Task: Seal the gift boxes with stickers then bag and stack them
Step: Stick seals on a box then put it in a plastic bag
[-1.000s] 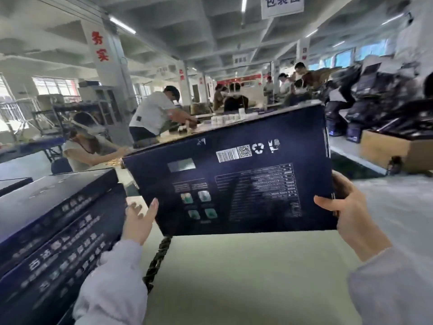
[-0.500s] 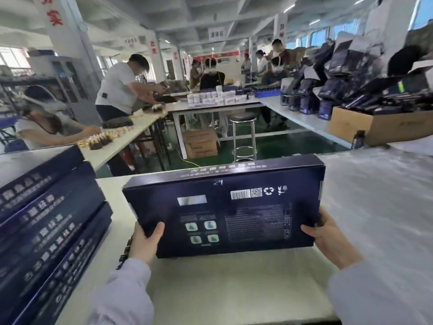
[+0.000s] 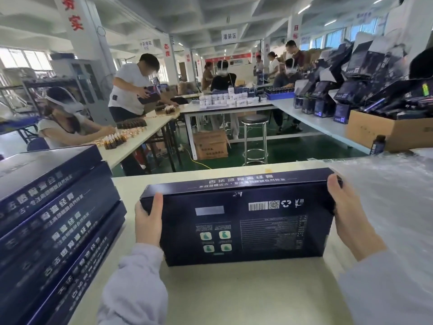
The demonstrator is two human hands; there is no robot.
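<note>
Dark-blue gift box (image 3: 236,221) is held low over the pale table (image 3: 234,296), beside a stack of like boxes (image 3: 58,219), its ends gripped by the left hand (image 3: 147,221) and right hand (image 3: 349,214), thumbs laid on top.

Big factory hall. White ribbed ceiling (image 3: 210,15), tube lights (image 3: 304,9) on. White square pillar (image 3: 86,50) at left carries red characters, more pillars behind it. Bright windows (image 3: 28,61) far left, another row (image 3: 335,39) upper right. Green floor (image 3: 304,146) with a yellow cable (image 3: 199,162) lying on it. Long white tabletops on metal legs: one left (image 3: 140,140), one across the middle (image 3: 210,109), one down the right (image 3: 323,123). Round black stool (image 3: 254,118) on chrome legs stands between them. Cardboard carton (image 3: 210,145) sits on the floor by the middle one. Grey glass-door cabinet (image 3: 84,78) near the pillar. White sign (image 3: 229,35) hangs overhead.
</note>
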